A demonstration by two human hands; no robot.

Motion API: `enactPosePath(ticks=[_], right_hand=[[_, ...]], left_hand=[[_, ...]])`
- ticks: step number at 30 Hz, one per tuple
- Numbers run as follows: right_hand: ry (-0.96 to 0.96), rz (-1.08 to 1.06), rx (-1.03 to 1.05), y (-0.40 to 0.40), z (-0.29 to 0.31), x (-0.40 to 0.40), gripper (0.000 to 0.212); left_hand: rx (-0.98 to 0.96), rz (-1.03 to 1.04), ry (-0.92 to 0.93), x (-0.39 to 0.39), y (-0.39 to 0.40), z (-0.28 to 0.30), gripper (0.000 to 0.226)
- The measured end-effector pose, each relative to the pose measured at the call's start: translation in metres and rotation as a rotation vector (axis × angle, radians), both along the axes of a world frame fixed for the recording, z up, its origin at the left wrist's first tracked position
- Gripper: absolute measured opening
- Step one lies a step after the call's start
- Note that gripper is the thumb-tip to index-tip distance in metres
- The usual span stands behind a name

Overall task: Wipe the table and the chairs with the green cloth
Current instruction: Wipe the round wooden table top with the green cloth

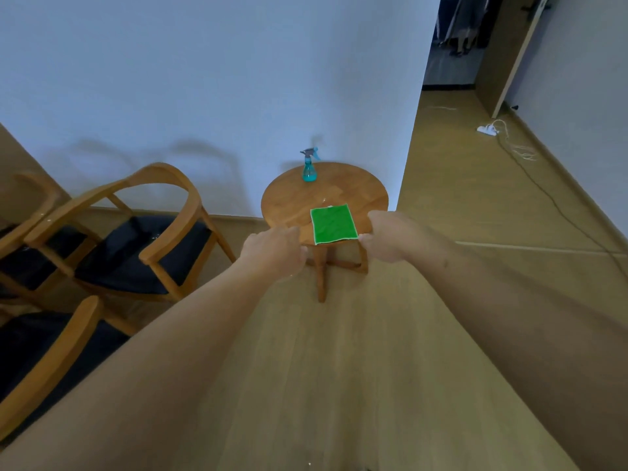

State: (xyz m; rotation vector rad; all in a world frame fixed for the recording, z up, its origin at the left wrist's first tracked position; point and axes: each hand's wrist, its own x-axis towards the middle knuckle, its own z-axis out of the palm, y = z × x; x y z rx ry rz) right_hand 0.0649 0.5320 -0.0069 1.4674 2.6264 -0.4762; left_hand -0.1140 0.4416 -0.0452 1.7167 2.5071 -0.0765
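A folded green cloth (333, 223) lies flat on the near right part of the small round wooden table (295, 202). My left hand (273, 251) grips the table's near rim left of the cloth, fingers curled over the edge. My right hand (387, 237) grips the rim on the right, its thumb beside the cloth's near right corner. Wooden chairs with dark seat cushions stand to the left: one (142, 232) close to the table, another (23, 229) behind it at the frame edge, a third (44, 355) nearer to me.
A teal spray bottle (309, 166) stands at the table's far edge against the white wall. A white power strip (488, 129) and its cable lie on the wooden floor at the right. An open doorway (455, 45) is at the back right.
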Motion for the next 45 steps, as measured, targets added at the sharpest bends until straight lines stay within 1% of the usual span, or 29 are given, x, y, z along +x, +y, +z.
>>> enactPosePath(ticks=[2,7,10,12,13,17,21,23,25,29,33,38,41,45], right_hand=[[-0.001,0.024,-0.024,0.016,-0.009,-0.003,0.034],[0.006,0.045,-0.088,0.054,-0.028,-0.014,0.036],[0.013,0.045,-0.093,0.080,-0.030,-0.019,0.030],[-0.007,0.070,-0.086,0.100,-0.032,-0.024,0.022],[-0.025,0.084,-0.082,0.110,-0.032,-0.026,0.022],[-0.083,0.007,-0.091,0.160,-0.035,-0.045,0.045],[-0.073,-0.049,-0.137,0.207,-0.034,-0.072,0.054],[-0.062,-0.048,-0.133,0.226,-0.038,-0.085,0.048],[-0.069,-0.033,-0.138,0.242,-0.046,-0.097,0.040],[-0.100,0.005,-0.151,0.272,-0.056,-0.112,0.048],[-0.098,0.049,-0.169,0.320,-0.065,-0.124,0.040],[-0.115,0.119,-0.184,0.393,-0.068,-0.136,0.048],[-0.090,0.161,-0.201,0.441,-0.066,-0.138,0.052],[-0.110,0.208,-0.239,0.495,-0.072,-0.140,0.054]], left_hand=[[-0.028,0.006,0.012,-0.001,0.015,-0.009,0.031],[-0.065,0.031,0.006,-0.014,0.057,-0.022,0.034],[-0.075,0.022,-0.005,-0.024,0.084,-0.027,0.025],[-0.072,0.026,-0.009,-0.031,0.106,-0.031,0.030],[-0.069,0.027,-0.006,-0.036,0.117,-0.033,0.033],[-0.048,0.028,-0.035,-0.060,0.165,-0.042,0.026],[-0.070,0.012,-0.061,-0.088,0.213,-0.047,0.020],[-0.079,0.014,-0.077,-0.102,0.235,-0.050,0.014],[-0.101,0.037,-0.103,-0.113,0.254,-0.052,0.019],[-0.136,0.043,-0.103,-0.127,0.287,-0.063,0.031],[-0.170,0.082,-0.091,-0.133,0.325,-0.072,0.033],[-0.181,0.190,-0.061,-0.134,0.380,-0.078,0.031],[-0.162,0.234,-0.078,-0.131,0.416,-0.077,0.035],[-0.192,0.276,-0.107,-0.124,0.453,-0.087,0.043]])
